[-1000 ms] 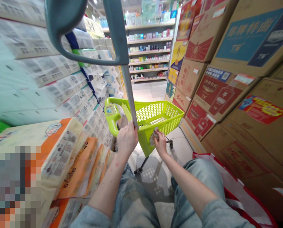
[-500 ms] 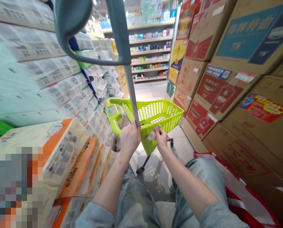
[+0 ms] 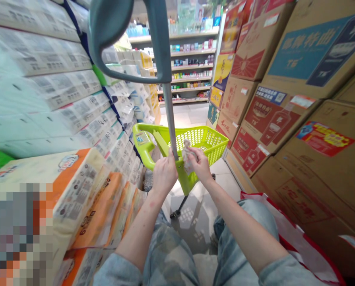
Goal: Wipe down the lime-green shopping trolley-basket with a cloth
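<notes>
A lime-green shopping basket on wheels [image 3: 208,145] stands on the floor ahead of me. Its grey pull handle [image 3: 162,59] rises from the near rim toward my head. My left hand [image 3: 164,173] is closed around the lower end of the handle's thin rod. My right hand [image 3: 198,163] pinches a crumpled whitish cloth or wipe [image 3: 187,153] right beside the rod, at the basket's near rim. My knees in blue jeans show below.
Stacked tissue packs [image 3: 76,186] wall the left side. Big cardboard boxes [image 3: 284,115] line the right. A red and white bag [image 3: 299,242] lies by my right knee. The tiled aisle [image 3: 192,113] leads to product shelves [image 3: 189,67] at the back.
My right hand with the cloth has risen from the basket's outer wall to the rim next to the rod. The handle has swung slightly right. My left hand kept its grip.
</notes>
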